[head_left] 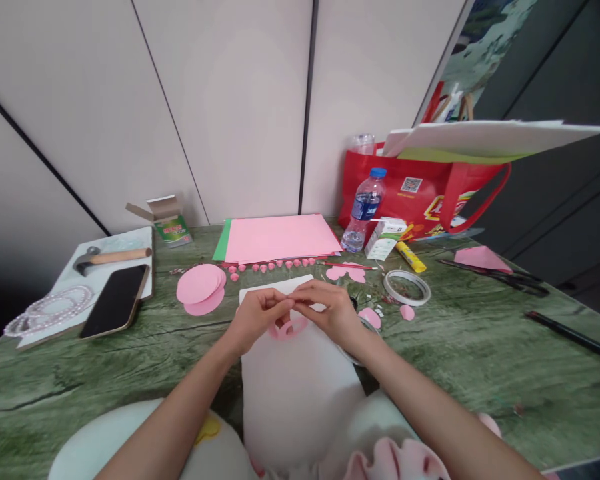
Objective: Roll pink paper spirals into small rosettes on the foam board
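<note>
Close together in the middle, my left hand and my right hand are both closed, fingertips meeting in a pinch. A curling strip of pink paper hangs from the pinched fingers, forming a spiral; its upper end is hidden by them. Behind the hands, part of a white sheet shows. A row of small rolled pink paper buds lies just beyond it. To the left of my left hand is a stack of pink paper circles, and pink paper scraps lie to the right.
Coloured paper sheets lie at the back. On the left are a hammer, a phone and a string of beads. To the right are a water bottle, a tape roll, a glue stick, scissors and a red bag.
</note>
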Tool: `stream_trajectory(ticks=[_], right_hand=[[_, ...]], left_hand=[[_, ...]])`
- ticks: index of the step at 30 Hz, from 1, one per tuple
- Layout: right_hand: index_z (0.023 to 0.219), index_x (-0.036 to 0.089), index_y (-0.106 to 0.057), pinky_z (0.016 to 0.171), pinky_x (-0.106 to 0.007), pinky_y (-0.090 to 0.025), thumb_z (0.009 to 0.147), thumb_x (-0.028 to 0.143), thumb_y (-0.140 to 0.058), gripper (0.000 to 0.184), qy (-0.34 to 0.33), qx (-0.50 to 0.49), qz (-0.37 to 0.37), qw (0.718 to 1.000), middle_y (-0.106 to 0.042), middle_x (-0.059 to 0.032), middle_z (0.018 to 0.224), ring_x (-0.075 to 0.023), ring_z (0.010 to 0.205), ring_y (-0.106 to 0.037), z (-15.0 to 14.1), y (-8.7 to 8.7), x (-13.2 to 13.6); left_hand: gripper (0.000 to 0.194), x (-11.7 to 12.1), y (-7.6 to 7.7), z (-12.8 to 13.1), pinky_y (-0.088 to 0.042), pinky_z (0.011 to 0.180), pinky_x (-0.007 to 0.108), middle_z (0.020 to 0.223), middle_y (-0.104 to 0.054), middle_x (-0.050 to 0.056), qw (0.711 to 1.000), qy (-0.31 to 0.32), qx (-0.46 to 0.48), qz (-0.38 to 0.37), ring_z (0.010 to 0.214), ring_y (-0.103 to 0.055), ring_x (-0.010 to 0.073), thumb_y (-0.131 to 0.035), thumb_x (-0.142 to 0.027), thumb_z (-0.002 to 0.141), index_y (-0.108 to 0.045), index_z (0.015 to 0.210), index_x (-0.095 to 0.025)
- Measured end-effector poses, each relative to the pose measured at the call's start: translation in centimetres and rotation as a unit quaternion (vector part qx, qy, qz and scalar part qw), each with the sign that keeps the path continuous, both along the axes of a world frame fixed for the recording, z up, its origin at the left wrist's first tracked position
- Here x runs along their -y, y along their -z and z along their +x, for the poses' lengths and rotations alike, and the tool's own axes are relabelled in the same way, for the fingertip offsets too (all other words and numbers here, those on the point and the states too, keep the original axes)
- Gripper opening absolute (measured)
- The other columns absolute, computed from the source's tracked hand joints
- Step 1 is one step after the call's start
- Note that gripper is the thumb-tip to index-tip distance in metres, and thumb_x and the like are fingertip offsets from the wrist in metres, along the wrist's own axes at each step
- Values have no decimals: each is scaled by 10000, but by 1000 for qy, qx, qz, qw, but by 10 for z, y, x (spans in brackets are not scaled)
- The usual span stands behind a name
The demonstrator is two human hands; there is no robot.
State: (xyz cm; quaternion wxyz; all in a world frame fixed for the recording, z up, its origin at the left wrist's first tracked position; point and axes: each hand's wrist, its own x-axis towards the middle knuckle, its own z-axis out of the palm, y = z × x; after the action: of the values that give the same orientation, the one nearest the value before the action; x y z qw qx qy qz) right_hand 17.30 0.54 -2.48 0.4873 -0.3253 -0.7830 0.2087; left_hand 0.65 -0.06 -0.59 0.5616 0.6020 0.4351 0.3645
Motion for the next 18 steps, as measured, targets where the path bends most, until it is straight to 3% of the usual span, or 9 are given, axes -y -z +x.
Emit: stream_trajectory(ticks=[4,14,18], right_hand=[[839,211,-651,579,-238,-503,791,247,-553,115,-12,-14,-33,999,-634,-41,780,-129,687,-596,-2,0,2],[737,176,-665,556,-236,-502,702,308,-652,137,-39,-114,-187,975,-636,-25,702,-120,609,-592,-1,-4,-1],[764,192,-679,554,-239,-494,720,314,-634,138,-27,-107,-163,980,-646,-35,742,-134,660,-599,-2,-4,0]], left_hand=[[278,1,1,0,-332,403,179,471,-566,-8,1000,-9,-27,-9,419,-498,87,-583,-411,726,-547,660,-144],[261,1,-1,4,-366,466,199,523,-558,-10,1000,-3,-11,11,457,-465,77,-536,-372,762,-566,650,-138],[267,2,-2,5,-386,488,211,509,-561,-4,1000,1,-8,16,463,-465,88,-520,-373,765,-586,651,-141]])
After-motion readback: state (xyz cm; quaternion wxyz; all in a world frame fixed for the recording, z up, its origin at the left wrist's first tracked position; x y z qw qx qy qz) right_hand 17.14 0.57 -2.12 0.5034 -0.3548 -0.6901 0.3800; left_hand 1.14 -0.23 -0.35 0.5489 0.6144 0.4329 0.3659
